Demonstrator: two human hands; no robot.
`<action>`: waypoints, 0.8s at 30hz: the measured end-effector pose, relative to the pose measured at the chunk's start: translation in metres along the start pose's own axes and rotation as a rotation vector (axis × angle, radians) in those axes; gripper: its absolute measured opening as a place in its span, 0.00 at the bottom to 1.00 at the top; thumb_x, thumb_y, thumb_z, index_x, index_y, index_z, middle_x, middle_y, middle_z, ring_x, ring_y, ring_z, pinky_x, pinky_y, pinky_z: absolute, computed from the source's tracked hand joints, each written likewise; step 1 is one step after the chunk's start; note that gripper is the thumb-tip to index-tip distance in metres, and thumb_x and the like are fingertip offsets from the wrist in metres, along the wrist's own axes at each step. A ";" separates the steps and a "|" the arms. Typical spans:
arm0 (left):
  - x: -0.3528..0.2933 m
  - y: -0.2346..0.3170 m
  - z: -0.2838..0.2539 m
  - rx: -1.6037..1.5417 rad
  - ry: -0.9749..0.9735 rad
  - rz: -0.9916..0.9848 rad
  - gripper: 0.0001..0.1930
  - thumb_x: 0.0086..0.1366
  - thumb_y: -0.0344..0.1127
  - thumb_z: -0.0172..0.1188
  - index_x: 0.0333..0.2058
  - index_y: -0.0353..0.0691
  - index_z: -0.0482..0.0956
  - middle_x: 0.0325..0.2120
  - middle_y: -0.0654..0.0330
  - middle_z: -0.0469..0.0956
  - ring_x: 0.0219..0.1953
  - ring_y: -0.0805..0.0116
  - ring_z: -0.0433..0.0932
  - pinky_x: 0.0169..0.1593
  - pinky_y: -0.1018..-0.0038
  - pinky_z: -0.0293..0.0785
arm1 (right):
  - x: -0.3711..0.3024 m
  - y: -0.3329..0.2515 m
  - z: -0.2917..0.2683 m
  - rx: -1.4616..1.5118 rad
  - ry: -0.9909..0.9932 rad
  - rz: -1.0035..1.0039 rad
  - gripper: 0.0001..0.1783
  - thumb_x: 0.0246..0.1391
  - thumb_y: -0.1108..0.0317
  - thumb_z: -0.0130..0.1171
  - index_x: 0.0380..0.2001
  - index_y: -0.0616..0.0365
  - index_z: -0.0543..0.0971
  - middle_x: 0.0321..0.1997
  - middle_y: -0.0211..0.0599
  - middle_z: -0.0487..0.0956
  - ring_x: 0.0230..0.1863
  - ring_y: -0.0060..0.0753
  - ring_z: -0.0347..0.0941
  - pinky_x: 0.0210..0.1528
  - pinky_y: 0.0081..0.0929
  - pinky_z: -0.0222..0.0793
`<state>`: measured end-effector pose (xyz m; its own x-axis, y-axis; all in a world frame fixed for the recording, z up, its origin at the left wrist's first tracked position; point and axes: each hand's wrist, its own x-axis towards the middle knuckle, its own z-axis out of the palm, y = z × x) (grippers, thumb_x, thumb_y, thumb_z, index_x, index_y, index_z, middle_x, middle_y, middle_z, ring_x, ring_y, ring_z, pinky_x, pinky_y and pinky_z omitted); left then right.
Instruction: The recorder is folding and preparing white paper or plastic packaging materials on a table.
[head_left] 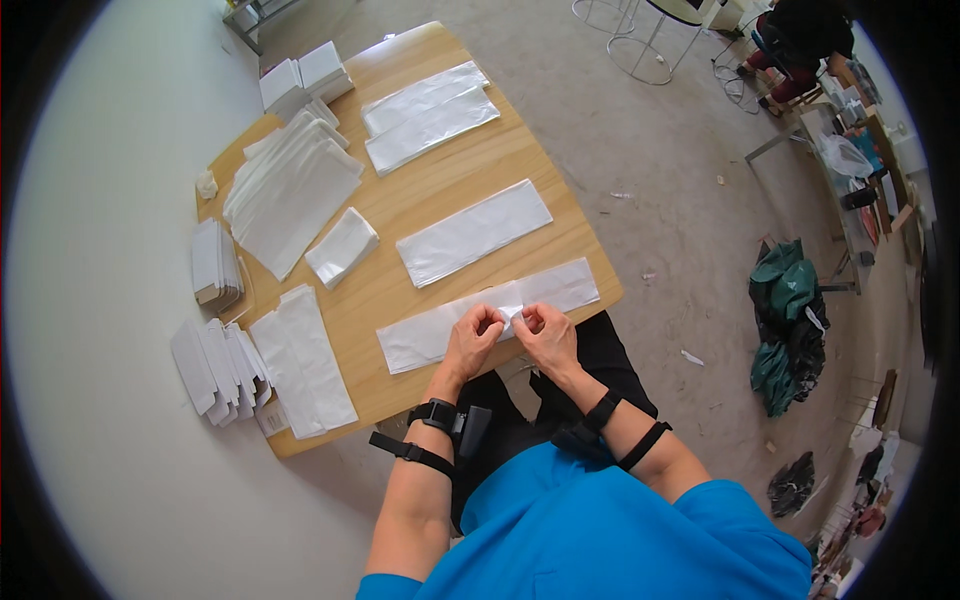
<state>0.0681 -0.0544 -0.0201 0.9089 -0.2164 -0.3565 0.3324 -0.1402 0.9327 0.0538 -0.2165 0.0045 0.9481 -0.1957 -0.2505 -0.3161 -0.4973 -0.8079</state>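
Note:
Along the near edge of the wooden table (385, 215) lies a long white folded sheet (420, 338), thin like paper or film. Over its middle, my left hand (470, 342) and my right hand (550, 338) meet with fingertips pinched. Between them is a small bright white piece (511, 318); whether it is separate or part of the sheet I cannot tell. A second white folded sheet (475, 232) rests flat just beyond. Farther back, two more folded sheets (430, 130) overlap each other.
To the left are a fanned pile of white sheets (290, 190), a small white stack (342, 247) and another sheet pile (305, 365). White boxes (205, 370) line the wall side. Dark green bags (785, 320) lie on the floor at right, near a cluttered table (840, 170) and a seated person.

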 end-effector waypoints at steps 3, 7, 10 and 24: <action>-0.002 0.010 0.005 0.021 0.024 -0.002 0.12 0.60 0.39 0.63 0.33 0.37 0.75 0.25 0.67 0.73 0.29 0.79 0.69 0.35 0.80 0.68 | 0.006 -0.001 0.000 -0.013 -0.015 -0.060 0.11 0.46 0.62 0.63 0.23 0.59 0.79 0.24 0.40 0.78 0.27 0.40 0.76 0.30 0.34 0.70; -0.002 0.018 0.014 0.152 0.068 0.016 0.11 0.64 0.39 0.61 0.34 0.38 0.74 0.25 0.71 0.71 0.28 0.82 0.66 0.32 0.82 0.65 | 0.007 0.006 0.007 -0.006 -0.013 -0.165 0.08 0.47 0.66 0.62 0.23 0.59 0.79 0.24 0.39 0.78 0.27 0.41 0.75 0.30 0.35 0.70; -0.001 0.009 0.011 0.151 0.072 -0.001 0.10 0.66 0.39 0.59 0.31 0.38 0.74 0.22 0.70 0.69 0.27 0.82 0.64 0.30 0.81 0.63 | 0.004 0.004 0.007 0.027 0.002 -0.153 0.08 0.47 0.65 0.62 0.22 0.59 0.79 0.24 0.39 0.78 0.27 0.41 0.76 0.30 0.35 0.70; 0.002 0.007 0.007 0.081 0.045 0.030 0.13 0.68 0.40 0.55 0.29 0.37 0.70 0.21 0.69 0.65 0.27 0.79 0.62 0.31 0.79 0.63 | 0.016 -0.012 0.000 -0.327 0.067 -0.129 0.23 0.46 0.59 0.64 0.40 0.60 0.70 0.38 0.51 0.77 0.36 0.56 0.77 0.36 0.45 0.72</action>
<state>0.0705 -0.0624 -0.0151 0.9292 -0.1781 -0.3237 0.2850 -0.2122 0.9348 0.0727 -0.2137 0.0099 0.9801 -0.1630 -0.1135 -0.1982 -0.7635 -0.6146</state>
